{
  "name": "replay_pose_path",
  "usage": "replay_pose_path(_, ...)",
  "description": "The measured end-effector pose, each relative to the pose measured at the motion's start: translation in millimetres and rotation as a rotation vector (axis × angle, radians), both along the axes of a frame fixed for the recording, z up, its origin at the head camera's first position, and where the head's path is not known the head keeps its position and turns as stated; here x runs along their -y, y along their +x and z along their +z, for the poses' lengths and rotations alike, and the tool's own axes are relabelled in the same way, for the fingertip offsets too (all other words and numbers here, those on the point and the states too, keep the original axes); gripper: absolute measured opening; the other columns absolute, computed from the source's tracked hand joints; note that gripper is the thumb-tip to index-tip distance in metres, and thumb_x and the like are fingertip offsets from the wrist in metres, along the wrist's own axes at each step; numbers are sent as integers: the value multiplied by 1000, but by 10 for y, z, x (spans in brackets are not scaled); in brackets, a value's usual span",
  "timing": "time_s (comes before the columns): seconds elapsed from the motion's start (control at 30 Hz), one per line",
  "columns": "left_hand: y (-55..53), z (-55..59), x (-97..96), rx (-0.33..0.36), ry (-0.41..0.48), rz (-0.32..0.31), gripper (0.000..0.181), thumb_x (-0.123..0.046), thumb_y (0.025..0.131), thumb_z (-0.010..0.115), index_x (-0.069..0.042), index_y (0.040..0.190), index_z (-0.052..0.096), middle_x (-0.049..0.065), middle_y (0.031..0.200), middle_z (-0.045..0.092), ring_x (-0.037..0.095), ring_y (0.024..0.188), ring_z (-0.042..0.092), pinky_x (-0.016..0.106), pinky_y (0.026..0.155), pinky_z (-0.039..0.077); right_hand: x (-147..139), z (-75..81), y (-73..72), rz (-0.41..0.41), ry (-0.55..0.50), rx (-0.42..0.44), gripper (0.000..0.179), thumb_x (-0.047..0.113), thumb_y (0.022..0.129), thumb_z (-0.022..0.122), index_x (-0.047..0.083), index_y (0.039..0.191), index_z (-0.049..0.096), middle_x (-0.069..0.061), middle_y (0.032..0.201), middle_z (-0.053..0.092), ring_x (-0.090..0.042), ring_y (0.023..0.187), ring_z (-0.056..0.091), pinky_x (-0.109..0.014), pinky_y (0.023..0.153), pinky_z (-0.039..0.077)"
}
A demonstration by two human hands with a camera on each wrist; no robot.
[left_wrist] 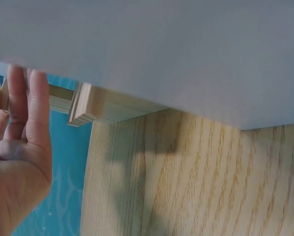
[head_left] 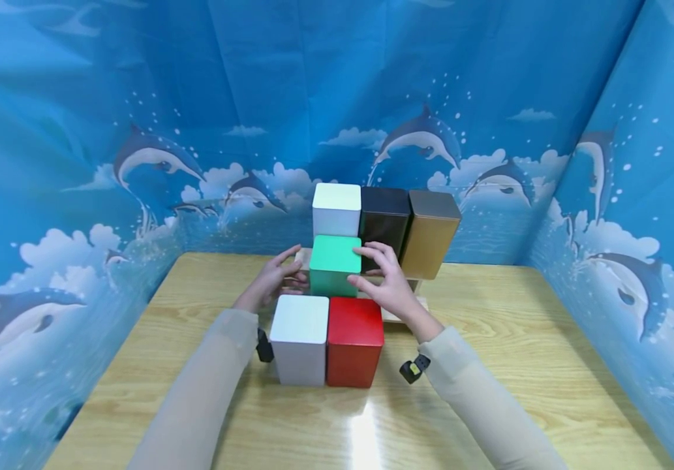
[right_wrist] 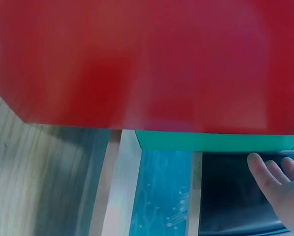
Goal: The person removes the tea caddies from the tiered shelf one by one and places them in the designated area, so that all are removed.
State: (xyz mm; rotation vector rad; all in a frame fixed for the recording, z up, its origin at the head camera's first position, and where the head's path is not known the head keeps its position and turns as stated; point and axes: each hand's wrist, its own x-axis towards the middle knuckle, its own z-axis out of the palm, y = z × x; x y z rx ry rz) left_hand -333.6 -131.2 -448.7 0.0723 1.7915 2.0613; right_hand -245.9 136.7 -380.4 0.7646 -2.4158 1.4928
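1. The green box (head_left: 335, 258) stands near the middle of the bench (head_left: 477, 378), toward its back edge; its underside is hidden.
2. The left hand's (head_left: 275, 281) grip is loose, fingers extended by the box's left face; contact I cannot tell. The right hand (head_left: 389, 287) spreads thumb and fingers at its right edge, enclosing nothing.
3. Best square it with even pressure from both sides, forearms clear of the front pair (a sleeve could nudge them).
4. Count: six boxes: one green, two white (head_left: 299, 333), one red (head_left: 355, 339), one black (head_left: 383, 212), one bronze (head_left: 430, 235); one wooden rack (right_wrist: 122, 191).
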Motion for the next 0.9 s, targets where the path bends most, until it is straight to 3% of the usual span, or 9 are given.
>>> replay_pose_path(0.17, 55, 101, 0, 10, -2, -20, 55, -21, 99, 46, -29, 149, 22, 9, 79, 66, 25, 77, 67, 57, 91, 43, -33, -112, -93, 2, -11, -13, 51, 23, 82, 72, 17, 128, 51, -5, 141, 32, -22, 126, 33, -44, 88, 49)
replay_pose_path(0.37, 9, 21, 5, 10, 3, -10, 54, -23, 99, 47, -31, 147, 25, 9, 80, 66, 25, 77, 67, 56, 90, 44, -22, -110, -100, 29, -26, -3, 49, 28, 81, 73, 17, 123, 50, -1, 143, 33, -22, 126, 35, -45, 88, 48)
replay_pose_path(0.57, -30, -56, 4, -11, -28, 16, 52, -27, 97, 50, -34, 145, 30, 9, 82, 66, 24, 77, 67, 48, 80, 52, -15, -71, -99, 51, -49, -11, 45, 19, 80, 74, 12, 118, 52, -5, 141, 34, -24, 126, 35, -50, 91, 45)
replay_pose_path(0.67, -25, -59, 1, -18, -31, 19, 52, -27, 97, 50, -33, 145, 30, 10, 83, 66, 25, 77, 67, 46, 77, 54, 11, 64, 5, 60, -55, -26, 43, 10, 78, 74, 3, 115, 53, -14, 139, 36, -29, 125, 35, -55, 92, 43)
replay_pose_path(0.8, 31, 33, 2, -9, -22, -3, 53, -23, 99, 48, -30, 147, 27, 10, 82, 65, 25, 79, 66, 48, 81, 52, 20, 211, 138, 65, -77, -28, 41, 1, 78, 72, -7, 112, 51, -25, 136, 35, -36, 121, 38, -59, 91, 42)
replay_pose_path(0.9, 70, 112, 4, -4, -12, -29, 54, -20, 99, 46, -27, 148, 24, 10, 82, 65, 26, 81, 66, 51, 85, 48, -27, 195, 140, 51, -100, -22, 39, 1, 78, 71, -6, 112, 52, -24, 136, 35, -36, 119, 41, -58, 89, 44)
